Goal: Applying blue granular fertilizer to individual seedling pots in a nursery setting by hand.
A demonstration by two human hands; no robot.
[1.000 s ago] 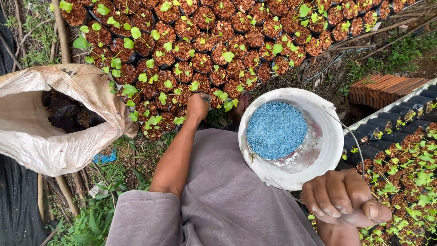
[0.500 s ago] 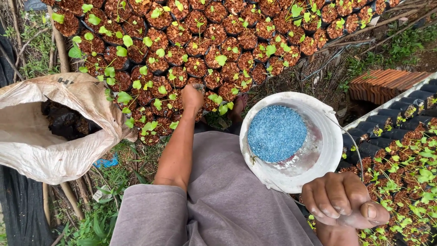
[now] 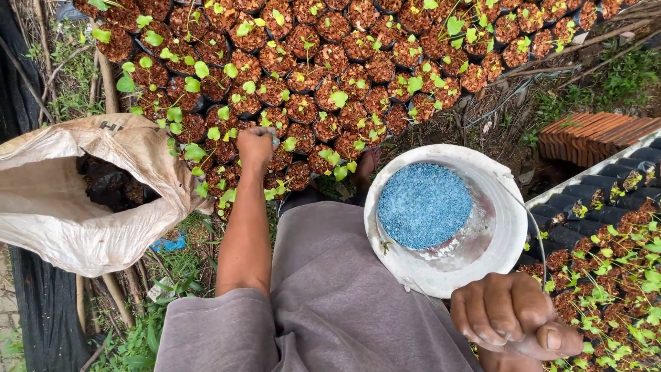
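Note:
My left hand (image 3: 255,147) reaches forward over a bed of small black pots (image 3: 323,76) filled with reddish-brown soil and green seedlings. Its fingers are closed, and a bit of a small grey object (image 3: 275,142) shows at the fingertips, just above the near pots. My right hand (image 3: 513,315), at the lower right, is a fist around the thin wire handle (image 3: 541,238) of a white bucket (image 3: 515,213). The bucket hangs over my grey-clothed lap (image 3: 344,303) and holds blue granules (image 3: 423,205) on its bottom.
A pale open sack (image 3: 62,220) with dark soil bags inside lies at the left. Stacked red roof tiles (image 3: 592,134) sit at the right, above black pots with seedlings (image 3: 613,275). Bamboo sticks (image 3: 107,86) and grass edge the bed.
My left hand has moved leftward across the near row of pots. The bucket and my right hand have stayed almost in place.

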